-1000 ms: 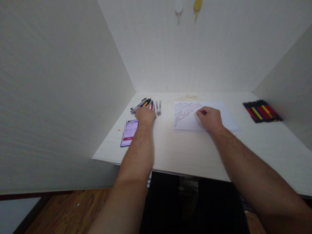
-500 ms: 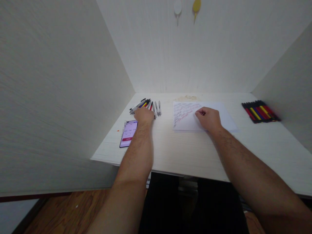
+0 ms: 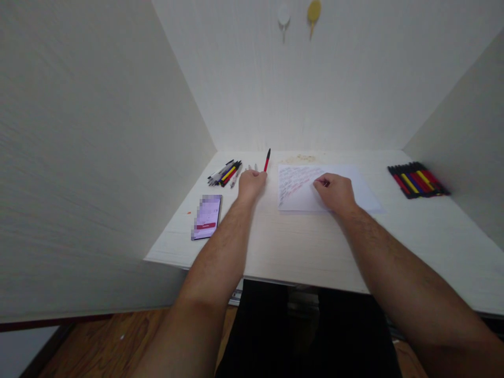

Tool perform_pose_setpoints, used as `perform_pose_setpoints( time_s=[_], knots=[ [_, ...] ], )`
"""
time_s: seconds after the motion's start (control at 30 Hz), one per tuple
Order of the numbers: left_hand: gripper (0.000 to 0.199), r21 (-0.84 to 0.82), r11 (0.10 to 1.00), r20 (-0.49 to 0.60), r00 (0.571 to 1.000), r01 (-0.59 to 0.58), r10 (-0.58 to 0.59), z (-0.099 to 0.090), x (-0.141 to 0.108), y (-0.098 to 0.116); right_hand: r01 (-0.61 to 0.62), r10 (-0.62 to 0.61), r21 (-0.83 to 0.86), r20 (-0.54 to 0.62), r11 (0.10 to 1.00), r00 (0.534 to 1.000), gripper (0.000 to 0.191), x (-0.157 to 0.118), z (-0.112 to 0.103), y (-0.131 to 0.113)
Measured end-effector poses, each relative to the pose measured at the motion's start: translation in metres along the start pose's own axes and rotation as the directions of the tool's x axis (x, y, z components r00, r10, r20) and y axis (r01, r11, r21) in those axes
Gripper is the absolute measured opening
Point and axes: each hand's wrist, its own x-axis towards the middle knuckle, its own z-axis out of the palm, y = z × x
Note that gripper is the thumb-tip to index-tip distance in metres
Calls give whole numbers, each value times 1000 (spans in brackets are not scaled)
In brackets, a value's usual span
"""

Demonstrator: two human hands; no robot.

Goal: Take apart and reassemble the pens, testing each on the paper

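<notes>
My left hand is closed on a red pen with a black end, which points up and away from me. The hand is over the desk between a pile of pens and the paper, and it partly covers a few clear pens behind it. My right hand rests on the white sheet of paper, its fingers curled together; whether anything is in them I cannot make out. Slanted lines of dark and reddish writing run across the left part of the sheet.
A phone with a lit screen lies at the left of the desk. A row of black, red, yellow and blue pens is near the right wall. One white and one yellow hook hang on the back wall.
My left hand has moved right from the pen pile and now holds a red pen. My right hand has stayed in place on the paper.
</notes>
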Motion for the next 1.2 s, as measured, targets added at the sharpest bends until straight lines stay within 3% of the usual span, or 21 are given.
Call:
perform_pose_setpoints(
  time_s=[0.13,0.57,0.73,0.83,0.93,1.03,1.13,1.2],
  knots=[
    [20,233,972,-104,993,-39,65,-10,4,-5,-3,3,4,1,1000,1000,19,0,0,0],
    [18,281,958,-91,992,-60,88,-9,2,-4,6,-6,42,-12,999,1000,18,1,0,-1],
    [12,49,997,76,996,-56,52,-2,-9,2,-66,70,139,-30,988,997,15,2,-1,-2],
    [13,-76,993,204,973,-95,108,4,-21,10,-120,134,239,-41,963,990,13,5,-1,-2],
    [14,-97,975,295,930,-200,220,8,-33,16,-252,274,440,14,862,962,17,8,-3,-4],
    [13,-95,953,354,885,-289,303,12,-42,17,-352,378,671,114,652,919,22,10,-7,-9],
    [13,-48,934,382,857,-355,345,14,-48,17,-379,400,804,193,459,896,22,10,-10,-13],
    [12,-17,919,381,847,-394,370,15,-51,17,-378,386,838,222,394,895,22,10,-12,-16]
  ],
)
